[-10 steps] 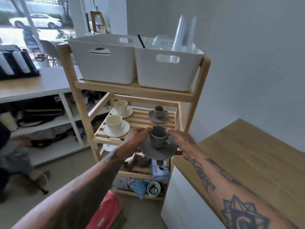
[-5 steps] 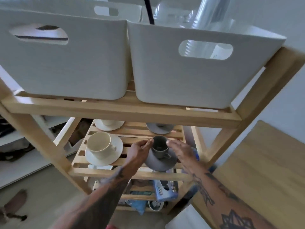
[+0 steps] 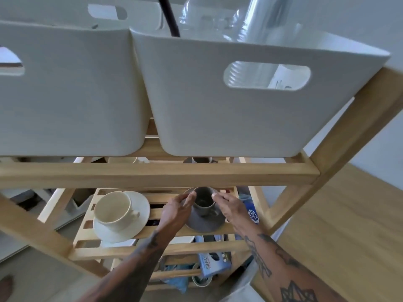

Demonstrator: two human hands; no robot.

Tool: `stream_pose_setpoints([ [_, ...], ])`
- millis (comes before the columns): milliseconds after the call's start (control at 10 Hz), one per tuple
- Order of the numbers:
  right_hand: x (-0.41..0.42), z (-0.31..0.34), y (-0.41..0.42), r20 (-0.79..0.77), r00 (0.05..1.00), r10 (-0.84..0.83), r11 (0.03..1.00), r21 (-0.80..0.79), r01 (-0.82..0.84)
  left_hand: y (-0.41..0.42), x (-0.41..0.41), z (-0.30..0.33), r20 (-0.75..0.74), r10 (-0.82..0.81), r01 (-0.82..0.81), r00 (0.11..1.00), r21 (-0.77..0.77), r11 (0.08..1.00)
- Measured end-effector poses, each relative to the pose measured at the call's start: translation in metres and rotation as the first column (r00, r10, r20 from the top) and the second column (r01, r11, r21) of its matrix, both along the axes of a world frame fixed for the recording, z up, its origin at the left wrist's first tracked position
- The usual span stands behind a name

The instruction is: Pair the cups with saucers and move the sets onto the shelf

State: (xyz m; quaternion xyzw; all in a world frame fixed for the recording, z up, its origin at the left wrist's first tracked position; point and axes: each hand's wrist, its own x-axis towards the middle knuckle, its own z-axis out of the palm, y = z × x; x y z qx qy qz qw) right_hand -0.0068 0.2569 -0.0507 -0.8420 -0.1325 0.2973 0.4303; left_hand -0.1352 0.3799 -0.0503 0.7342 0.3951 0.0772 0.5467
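A grey cup (image 3: 204, 202) sat upright on a grey saucer (image 3: 205, 221) over the slatted middle shelf (image 3: 157, 231) of the wooden rack. The left hand (image 3: 177, 211) and right hand (image 3: 230, 207) held the saucer's edges on either side. A cream cup (image 3: 113, 210) on its cream saucer (image 3: 139, 216) stood just left. Two white bins (image 3: 239, 105) filled the tier above.

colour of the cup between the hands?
Dark grey cup, on a matching grey saucer; head view.
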Motion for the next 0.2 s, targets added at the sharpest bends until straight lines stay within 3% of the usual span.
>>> stream_pose_setpoints([
  [100,-0.005,0.014,-0.007,-0.015,1.0,0.019,1.0,0.0,-0.019,-0.007,-0.008,0.004,0.014,0.021,-0.021,1.0,0.03,0.999],
  [200,-0.015,0.027,-0.02,0.013,0.998,0.058,0.998,0.019,-0.059,-0.021,-0.019,0.013,0.036,0.067,-0.073,0.997,0.195,0.978],
])
